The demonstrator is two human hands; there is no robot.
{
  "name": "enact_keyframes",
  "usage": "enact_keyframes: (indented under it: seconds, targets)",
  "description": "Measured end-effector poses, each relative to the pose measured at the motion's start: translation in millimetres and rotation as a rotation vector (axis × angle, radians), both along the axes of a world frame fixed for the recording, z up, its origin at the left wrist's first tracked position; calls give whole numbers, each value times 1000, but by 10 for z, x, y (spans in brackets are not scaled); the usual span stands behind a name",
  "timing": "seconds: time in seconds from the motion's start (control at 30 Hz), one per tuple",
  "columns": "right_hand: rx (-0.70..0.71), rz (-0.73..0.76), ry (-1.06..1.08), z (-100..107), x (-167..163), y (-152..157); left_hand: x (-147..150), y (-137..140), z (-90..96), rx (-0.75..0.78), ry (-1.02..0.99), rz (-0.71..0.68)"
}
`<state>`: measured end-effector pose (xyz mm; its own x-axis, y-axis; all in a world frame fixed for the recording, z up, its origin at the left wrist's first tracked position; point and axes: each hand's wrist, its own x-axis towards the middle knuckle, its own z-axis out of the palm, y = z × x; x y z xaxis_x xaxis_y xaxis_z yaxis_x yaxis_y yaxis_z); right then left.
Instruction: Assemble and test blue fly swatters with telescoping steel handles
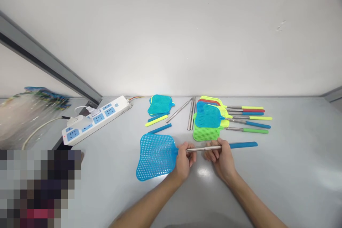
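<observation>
Your hands, apart, both clasp one blue fly swatter (202, 149), its head (156, 156) left of your left hand (184, 160), its grip (244, 145) right of your right hand (223, 158). Beyond the right hand lie assembled swatters (210, 117); beyond the left, loose handles (156, 120).

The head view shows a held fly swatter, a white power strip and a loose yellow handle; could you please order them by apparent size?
1. Held fly swatter
2. White power strip
3. Loose yellow handle
The swatter seems nearer the camera, which may enlarge it.
</observation>
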<state>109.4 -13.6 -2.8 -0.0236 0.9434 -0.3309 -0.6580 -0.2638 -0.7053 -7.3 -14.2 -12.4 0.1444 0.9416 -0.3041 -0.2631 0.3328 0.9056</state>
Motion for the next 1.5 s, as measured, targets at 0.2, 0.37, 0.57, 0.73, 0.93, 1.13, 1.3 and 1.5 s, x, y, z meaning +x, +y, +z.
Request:
enact_keyframes:
  seconds: [0.2, 0.37, 0.57, 0.73, 0.93, 1.13, 1.3, 1.5]
  targets:
    - [-4, 6, 10, 4, 2, 1, 2, 17, 66, -18, 69, -38]
    - [-62, 8, -8, 72, 42, 75, 17, 36, 134, -74, 98, -65]
    - [-41, 16, -47, 85, 54, 95, 23, 41, 49, -75, 109, -53]
    - [2, 41, -178, 50, 13, 62, 21, 22, -34, 37, 198, -66]
    - [42, 78, -309, 10, 9, 60, 1, 17, -35, 52, 221, -92]
    - [89, 179, -292, 25, -10, 29, -6, 16, -16, 89, 243, -95]
    - [52, 200, -229, 50, -17, 22, 9, 10, -29, 87, 282, -78]
    - [30, 170, -148, 24, -9, 50, 26, 8, -6, 81, 294, -71]
